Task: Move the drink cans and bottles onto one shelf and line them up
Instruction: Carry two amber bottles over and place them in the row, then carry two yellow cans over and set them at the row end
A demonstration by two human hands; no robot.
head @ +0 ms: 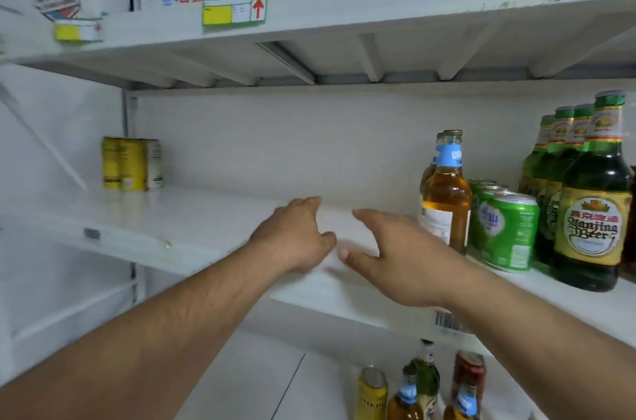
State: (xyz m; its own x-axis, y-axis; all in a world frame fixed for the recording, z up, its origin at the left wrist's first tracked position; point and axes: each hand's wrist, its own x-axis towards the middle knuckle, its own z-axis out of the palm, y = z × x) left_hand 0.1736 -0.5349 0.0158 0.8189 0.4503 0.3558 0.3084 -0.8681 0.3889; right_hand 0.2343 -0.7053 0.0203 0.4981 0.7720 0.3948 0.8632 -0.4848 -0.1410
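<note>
White metal shelving fills the view. Both hands, left hand (296,235) and right hand (399,256), hover with fingers spread, holding nothing, over the middle shelf (192,213), where amber bottles (445,192), green cans (504,230) and green bottles (590,206) stand at right, yellow cans (129,163) far left.

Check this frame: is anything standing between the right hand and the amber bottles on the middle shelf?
Nothing visible does. The right hand is open over bare shelf, and the amber bottles stand just to its right with only clear shelf surface between. The green cans and green beer bottles stand beyond them, farther right.
</note>
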